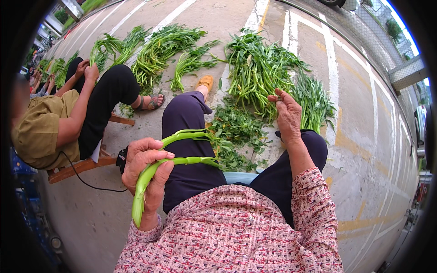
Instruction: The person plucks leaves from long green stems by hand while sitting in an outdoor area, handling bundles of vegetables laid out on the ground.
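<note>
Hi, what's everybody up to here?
A seated person grips green leaf-vegetable stems in the left hand. The right hand is apart from them, near a large pile of leafy greens; whether it pinches anything is unclear. Loose leaves lie heaped on the pavement. Another person sits at the left.

Leafy stalks (261,82) before a seated person (232,232)
Loose leaves (239,127) lie nearer, between the knees (182,116); a co-worker (43,123) sits left, more bundles (159,52) lying beyond the co-worker's foot (151,102).
</note>
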Demonstrator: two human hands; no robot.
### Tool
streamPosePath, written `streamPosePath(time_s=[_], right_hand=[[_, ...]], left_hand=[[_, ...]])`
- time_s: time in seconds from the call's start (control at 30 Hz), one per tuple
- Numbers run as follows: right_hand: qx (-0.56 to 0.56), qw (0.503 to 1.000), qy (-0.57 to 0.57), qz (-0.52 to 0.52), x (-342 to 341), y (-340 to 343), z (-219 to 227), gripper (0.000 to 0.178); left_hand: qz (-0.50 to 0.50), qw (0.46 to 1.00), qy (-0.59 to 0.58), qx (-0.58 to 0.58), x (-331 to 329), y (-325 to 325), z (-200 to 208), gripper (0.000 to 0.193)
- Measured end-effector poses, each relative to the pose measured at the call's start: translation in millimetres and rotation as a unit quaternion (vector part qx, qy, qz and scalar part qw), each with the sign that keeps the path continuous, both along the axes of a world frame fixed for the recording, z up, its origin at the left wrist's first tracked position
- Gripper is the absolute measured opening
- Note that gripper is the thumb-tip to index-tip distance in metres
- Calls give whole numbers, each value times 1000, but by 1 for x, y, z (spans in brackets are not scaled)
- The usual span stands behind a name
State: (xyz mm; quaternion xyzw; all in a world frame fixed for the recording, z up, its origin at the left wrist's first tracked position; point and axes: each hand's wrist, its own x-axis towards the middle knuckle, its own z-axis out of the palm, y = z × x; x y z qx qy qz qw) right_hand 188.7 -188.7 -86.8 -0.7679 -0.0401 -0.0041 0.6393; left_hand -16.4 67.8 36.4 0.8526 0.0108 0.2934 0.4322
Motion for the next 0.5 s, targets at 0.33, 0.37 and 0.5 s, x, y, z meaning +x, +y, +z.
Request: streamPosePath(time_s=[0.33,0.37,0.5], right_hand=[[-291,945,-7,149,18,9,24,58],[-300,943,35,140,18,12,28,56],[-205,974,-102,-4,11,17,41,35]], left_hand=[[14,986,-11,-168,-3,6,-1,13],[12,977,-25,-210,-3,7,-2,13],[14,945,-56,-323,-2,16,-12,23]])
